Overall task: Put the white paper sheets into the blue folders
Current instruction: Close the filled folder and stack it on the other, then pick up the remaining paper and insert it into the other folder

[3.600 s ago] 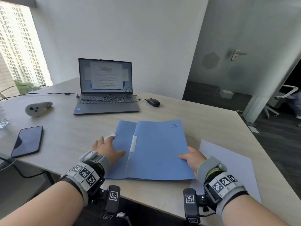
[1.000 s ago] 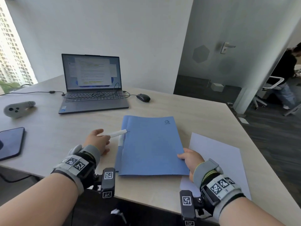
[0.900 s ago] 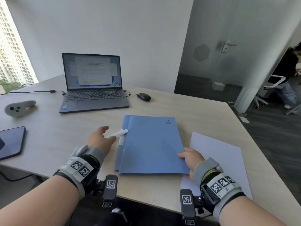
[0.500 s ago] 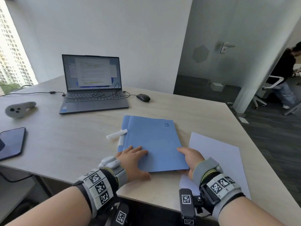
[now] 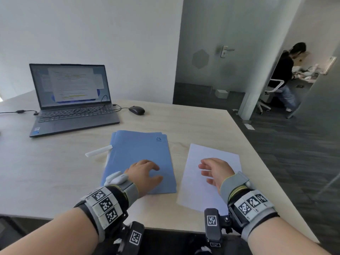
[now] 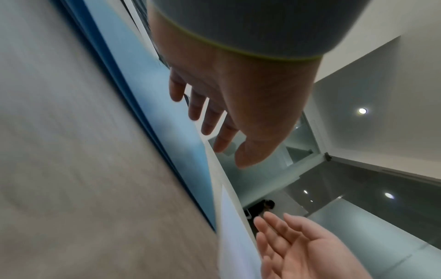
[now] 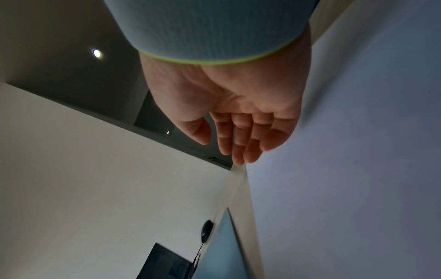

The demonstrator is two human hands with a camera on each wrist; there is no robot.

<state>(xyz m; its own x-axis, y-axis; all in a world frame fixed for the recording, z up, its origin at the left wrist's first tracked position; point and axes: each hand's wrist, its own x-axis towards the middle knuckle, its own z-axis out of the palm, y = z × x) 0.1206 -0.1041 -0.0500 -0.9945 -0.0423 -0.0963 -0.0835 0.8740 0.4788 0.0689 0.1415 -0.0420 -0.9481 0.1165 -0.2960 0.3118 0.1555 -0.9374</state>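
Observation:
A closed stack of blue folders (image 5: 141, 153) lies in the middle of the table, with a white spine bar (image 5: 98, 151) beside its left edge. My left hand (image 5: 147, 170) lies with spread, nearly straight fingers on the near part of the top folder (image 6: 148, 94). A white paper sheet (image 5: 207, 188) lies flat to the right of the folders. Over it hovers my right hand (image 5: 207, 168), open, palm turned left, holding nothing. The left wrist view shows my left hand (image 6: 214, 122) and my right hand (image 6: 298, 245). In the right wrist view my right hand (image 7: 233, 136) hangs beside the sheet (image 7: 346, 169).
An open laptop (image 5: 71, 100) with a cable across its keyboard stands at the back left, a black mouse (image 5: 136, 110) to its right. The table's right edge (image 5: 257, 153) runs close to the sheet. A person sits in the far room (image 5: 283, 76).
My left hand let go of the white spine bar and came down on the closed folder. My right hand left the folder's near right corner and moved right over the white sheet.

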